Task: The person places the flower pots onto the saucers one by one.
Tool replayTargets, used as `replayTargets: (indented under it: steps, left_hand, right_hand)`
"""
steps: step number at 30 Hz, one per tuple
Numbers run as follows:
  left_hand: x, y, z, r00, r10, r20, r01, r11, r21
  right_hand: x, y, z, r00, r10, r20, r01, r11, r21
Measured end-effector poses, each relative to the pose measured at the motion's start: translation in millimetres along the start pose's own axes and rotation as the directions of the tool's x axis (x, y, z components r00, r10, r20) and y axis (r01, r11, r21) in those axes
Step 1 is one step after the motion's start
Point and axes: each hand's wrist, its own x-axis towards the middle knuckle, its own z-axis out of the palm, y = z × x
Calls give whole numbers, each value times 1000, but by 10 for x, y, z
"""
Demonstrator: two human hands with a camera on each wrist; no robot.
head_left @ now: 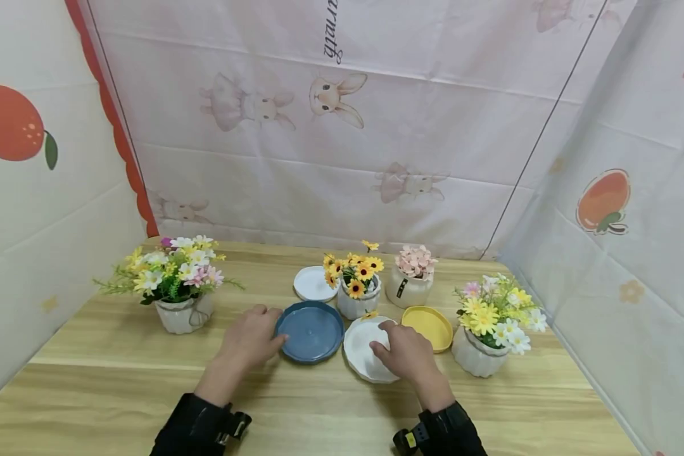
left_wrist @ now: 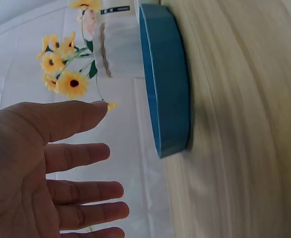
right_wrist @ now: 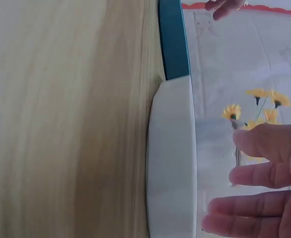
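Note:
A blue plate [head_left: 310, 332] lies on the wooden table, with my left hand [head_left: 252, 337] at its left edge. The left wrist view shows that hand [left_wrist: 61, 168] with fingers spread and nothing in them, apart from the plate's blue rim [left_wrist: 170, 84]. Right of the blue plate lies a white plate [head_left: 365, 351]. Over its right part hovers my right hand [head_left: 406, 351]. In the right wrist view this hand [right_wrist: 269, 183] holds nothing, its fingers extended above the white plate's side [right_wrist: 172, 163].
Behind the plates stand a sunflower pot [head_left: 358, 303], a pink-flower pot [head_left: 408, 288] and a small white plate [head_left: 313, 284]. A yellow plate [head_left: 430, 327] lies at the right. Mixed-flower pots stand at the left [head_left: 182, 315] and right [head_left: 479, 354].

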Motion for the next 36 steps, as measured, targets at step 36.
replayTargets:
  steps: [36]
  left_hand:
    - [-313,-865,-235,957,-286,-44,274,944,-183]
  right_hand:
    - [221,-450,170,978,-192,83,174,966,190]
